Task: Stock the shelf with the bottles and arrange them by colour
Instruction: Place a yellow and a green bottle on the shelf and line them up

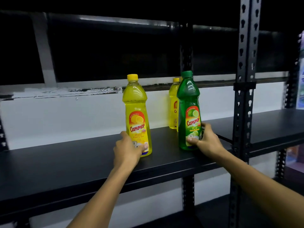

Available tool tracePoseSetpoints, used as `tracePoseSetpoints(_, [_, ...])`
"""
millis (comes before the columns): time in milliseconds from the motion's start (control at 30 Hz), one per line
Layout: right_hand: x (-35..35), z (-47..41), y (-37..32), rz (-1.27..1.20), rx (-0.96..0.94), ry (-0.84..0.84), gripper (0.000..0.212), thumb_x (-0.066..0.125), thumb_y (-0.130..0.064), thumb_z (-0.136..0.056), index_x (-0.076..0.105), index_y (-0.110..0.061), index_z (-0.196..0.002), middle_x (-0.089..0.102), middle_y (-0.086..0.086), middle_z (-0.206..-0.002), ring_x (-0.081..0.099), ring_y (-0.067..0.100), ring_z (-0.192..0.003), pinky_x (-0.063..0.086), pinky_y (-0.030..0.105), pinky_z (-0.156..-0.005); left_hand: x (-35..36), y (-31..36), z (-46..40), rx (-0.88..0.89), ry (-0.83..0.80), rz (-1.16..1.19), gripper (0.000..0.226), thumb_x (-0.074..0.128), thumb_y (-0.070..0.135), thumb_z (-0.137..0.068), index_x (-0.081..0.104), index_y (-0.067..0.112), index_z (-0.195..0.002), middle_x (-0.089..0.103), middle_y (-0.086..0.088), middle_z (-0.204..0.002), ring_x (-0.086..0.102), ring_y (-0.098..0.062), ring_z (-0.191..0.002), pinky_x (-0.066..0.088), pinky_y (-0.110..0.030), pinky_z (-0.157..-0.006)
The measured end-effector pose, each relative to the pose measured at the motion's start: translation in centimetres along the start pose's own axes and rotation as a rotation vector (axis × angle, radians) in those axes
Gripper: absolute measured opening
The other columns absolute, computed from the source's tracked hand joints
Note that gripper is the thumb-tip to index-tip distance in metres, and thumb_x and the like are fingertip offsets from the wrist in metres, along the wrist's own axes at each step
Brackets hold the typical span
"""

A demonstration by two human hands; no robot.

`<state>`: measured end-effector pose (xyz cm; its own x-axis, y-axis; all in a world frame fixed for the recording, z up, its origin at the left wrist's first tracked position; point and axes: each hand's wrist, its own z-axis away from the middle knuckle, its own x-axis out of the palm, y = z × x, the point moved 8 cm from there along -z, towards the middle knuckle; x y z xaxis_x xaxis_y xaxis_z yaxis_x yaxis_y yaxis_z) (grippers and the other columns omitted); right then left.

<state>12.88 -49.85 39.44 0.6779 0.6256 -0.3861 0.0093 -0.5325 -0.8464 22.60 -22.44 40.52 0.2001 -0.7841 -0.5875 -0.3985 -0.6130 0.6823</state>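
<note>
So this looks like early days on the stocking job; I count only a few bottles on the black shelf, and most of the board toward the left of the frame is bare, same for the next bay on the right.

Left hand is wrapped round the base of the yellow lemon bottle near the middle of the frame, thumb across the front of the label and fingers curled behind; the bottle stands upright on the board near its front edge. Right hand grips the base of the green lime bottle just right of centre, thumb pressed on the lower label, fingers closed round the far side; it looks upright too, and I can't tell for sure if it's fully set down or a hair off the board.

Behind the green one, further back, there's a second yellow bottle, half hidden; maybe another yellow cap peeking beside it, too blocked to call.

Contents: both front bottles are see-through plastic, capped, filled nearly to the neck with dishwashing liquid per the labels; yellow cap on yellow, green cap on green.

My guess on colour sorting: not done; green sits between the yellows, so the yellows need grouping and green its own spot. Any supply of more bottles is out of shot.
</note>
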Motion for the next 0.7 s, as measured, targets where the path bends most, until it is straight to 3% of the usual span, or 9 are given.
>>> tracePoseSetpoints(200, [-2.7, -3.3, 2.9, 0.018, 0.063, 0.044, 0.047, 0.067, -0.014, -0.089, 0.037, -0.014, -0.124, 0.059, 0.009, -0.117, 0.059, 0.025, -0.104, 0.049, 0.043, -0.094, 3.2, 2.3, -1.1, 0.02, -0.041, -0.03, 0.065, 0.079, 0.045, -0.075, 0.038, 0.013, -0.115, 0.059, -0.013, -0.121, 0.06, -0.034, -0.109, 0.051, -0.042, -0.08])
tracePoseSetpoints(567, [-0.5, -6.8, 3.3, 0.031, 0.04, -0.066, 0.051, 0.058, -0.01, -0.094, 0.028, -0.011, -0.135, 0.052, 0.007, -0.117, 0.053, 0.021, -0.106, 0.046, 0.038, -0.096, 5.1, 3.1, -2.0, 0.06, -0.049, -0.041, 0.069, 0.077, 0.049, -0.075, 0.037, 0.013, -0.118, 0.06, -0.011, -0.12, 0.062, -0.032, -0.106, 0.05, -0.038, -0.075])
tracePoseSetpoints(700, [-0.1, -7.7, 3.4, 0.047, 0.042, -0.061, 0.054, 0.06, -0.01, -0.093, 0.028, -0.011, -0.136, 0.051, 0.007, -0.118, 0.053, 0.025, -0.112, 0.046, 0.043, -0.1, 5.2, 3.3, -1.9, 0.064, -0.046, -0.047, 0.066, 0.076, 0.048, -0.077, 0.037, 0.013, -0.117, 0.059, -0.011, -0.122, 0.062, -0.031, -0.108, 0.044, -0.033, -0.071])
